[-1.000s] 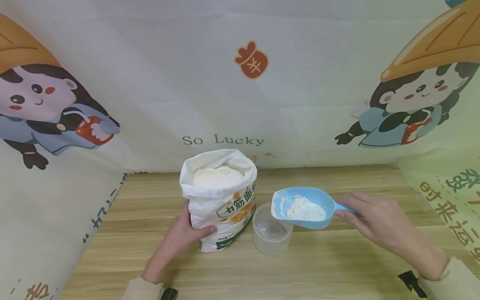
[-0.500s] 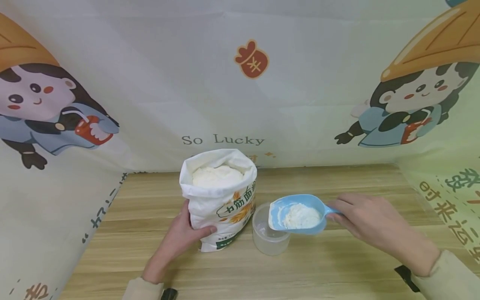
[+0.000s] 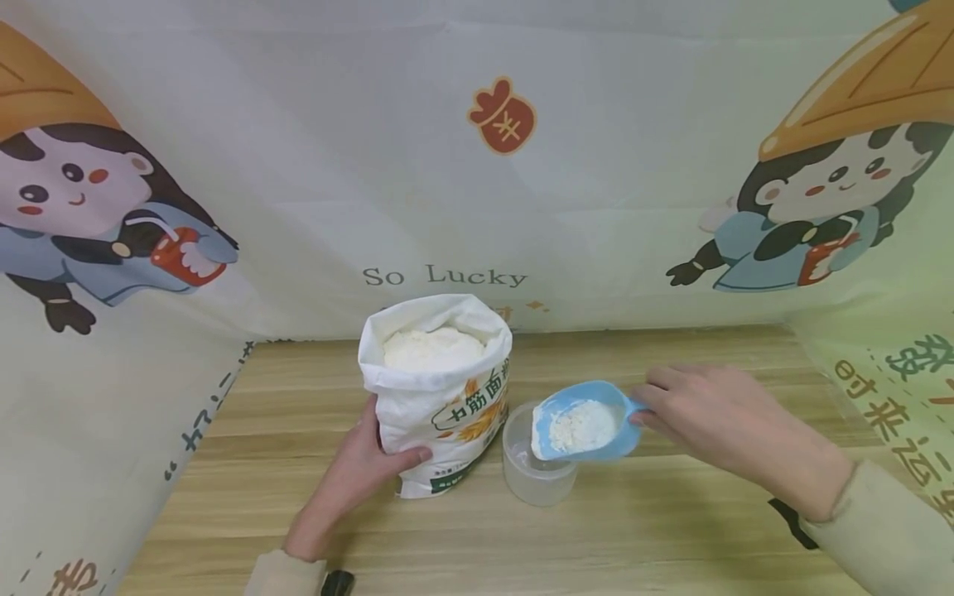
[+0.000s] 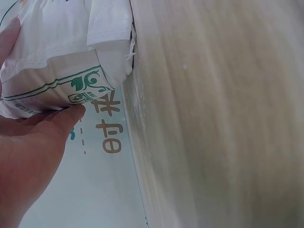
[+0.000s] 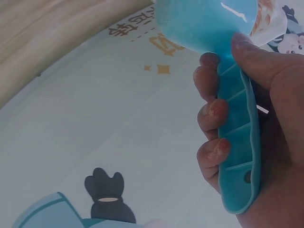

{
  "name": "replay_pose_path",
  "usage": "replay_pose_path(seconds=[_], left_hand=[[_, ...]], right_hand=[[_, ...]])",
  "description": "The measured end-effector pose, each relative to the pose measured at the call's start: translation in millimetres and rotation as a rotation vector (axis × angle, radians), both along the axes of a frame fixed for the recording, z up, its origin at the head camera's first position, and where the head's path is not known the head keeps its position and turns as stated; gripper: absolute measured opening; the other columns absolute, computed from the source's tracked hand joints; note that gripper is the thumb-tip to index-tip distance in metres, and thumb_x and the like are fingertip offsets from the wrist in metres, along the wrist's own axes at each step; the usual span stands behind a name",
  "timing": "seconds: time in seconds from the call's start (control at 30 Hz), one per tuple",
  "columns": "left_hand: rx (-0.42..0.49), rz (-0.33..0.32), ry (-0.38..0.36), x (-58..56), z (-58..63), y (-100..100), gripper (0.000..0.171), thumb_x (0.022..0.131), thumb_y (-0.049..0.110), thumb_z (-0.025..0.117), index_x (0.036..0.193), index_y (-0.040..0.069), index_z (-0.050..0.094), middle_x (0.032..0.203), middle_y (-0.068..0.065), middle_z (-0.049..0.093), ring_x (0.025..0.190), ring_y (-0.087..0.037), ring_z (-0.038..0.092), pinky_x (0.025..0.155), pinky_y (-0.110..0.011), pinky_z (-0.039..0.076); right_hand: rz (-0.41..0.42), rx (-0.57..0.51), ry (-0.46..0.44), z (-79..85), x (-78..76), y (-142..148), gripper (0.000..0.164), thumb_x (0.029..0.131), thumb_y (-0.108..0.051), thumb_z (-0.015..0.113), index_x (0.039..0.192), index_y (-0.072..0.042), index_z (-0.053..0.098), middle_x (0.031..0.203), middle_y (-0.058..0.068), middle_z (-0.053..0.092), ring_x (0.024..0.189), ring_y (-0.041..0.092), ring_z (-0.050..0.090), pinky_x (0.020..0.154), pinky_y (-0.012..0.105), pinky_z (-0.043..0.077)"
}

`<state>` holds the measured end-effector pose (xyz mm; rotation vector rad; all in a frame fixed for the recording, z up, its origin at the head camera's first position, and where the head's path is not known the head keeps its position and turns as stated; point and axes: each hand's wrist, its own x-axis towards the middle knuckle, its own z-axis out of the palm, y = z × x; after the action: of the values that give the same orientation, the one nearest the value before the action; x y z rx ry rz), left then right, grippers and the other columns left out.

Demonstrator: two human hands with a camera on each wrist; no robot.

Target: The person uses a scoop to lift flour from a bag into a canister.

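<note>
My right hand [image 3: 723, 426] grips the handle of a blue scoop [image 3: 624, 443], fingers wrapped around it in the right wrist view. White flour [image 3: 585, 425] lies in the scoop, which is tilted, its lip over a clear plastic tub [image 3: 540, 488]. No flour is seen falling, and part of the tub's mouth is hidden by the scoop. To the left, an opened white flour bag [image 3: 440, 422] stands upright with its rim folded out and flour filling it near the top. My left hand [image 3: 373, 459] holds the bag's lower left side, thumb across the front.
A wooden tabletop [image 3: 656, 530] carries the bag and tub. Behind it rises a pale printed cloth backdrop [image 3: 611, 149], with side panels to the left and right. The tub stands close beside the bag.
The scoop of flour has moved left and tipped more, its lip now over the tub. My right hand has turned along with it. The left hand and the bag stay put.
</note>
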<state>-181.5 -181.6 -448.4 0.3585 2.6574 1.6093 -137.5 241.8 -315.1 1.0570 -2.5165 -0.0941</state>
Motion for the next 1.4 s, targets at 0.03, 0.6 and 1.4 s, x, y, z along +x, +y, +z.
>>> replay_pose_path(seconds=[0.03,0.6,1.4], left_hand=[[-0.002,0.001,0.002,-0.1,0.1,0.1,0.096,0.078,0.025,0.093,0.153,0.012,0.034,0.136,-0.017,0.062,0.122,-0.036,0.061,0.103,-0.054,0.050],[-0.007,0.003,-0.003,-0.2,0.3,-0.5,0.095,0.079,0.025,0.093,0.152,0.012,0.034,0.136,-0.017,0.062,0.123,-0.036,0.060,0.103,-0.053,0.049],[-0.015,0.014,-0.008,0.7,1.1,0.6,0.097,0.077,0.025,0.094,0.152,0.010,0.034,0.135,-0.018,0.063,0.122,-0.036,0.061,0.103,-0.054,0.049]], right_hand=[[-0.004,0.016,-0.002,1.7,-0.2,-2.2,0.019,0.087,-0.029,0.084,0.096,-0.014,0.076,0.075,-0.007,0.054,0.060,0.009,0.047,0.047,0.027,0.042],[-0.028,0.205,-0.019,25.5,-6.5,-38.2,0.024,0.082,-0.034,0.088,0.081,-0.018,0.070,0.073,-0.009,0.053,0.062,0.010,0.051,0.046,0.024,0.037],[-0.012,0.355,0.066,38.7,-8.2,-68.6,0.028,0.067,-0.009,0.096,0.068,-0.014,0.069,0.069,-0.002,0.062,0.057,0.014,0.045,0.047,0.024,0.037]])
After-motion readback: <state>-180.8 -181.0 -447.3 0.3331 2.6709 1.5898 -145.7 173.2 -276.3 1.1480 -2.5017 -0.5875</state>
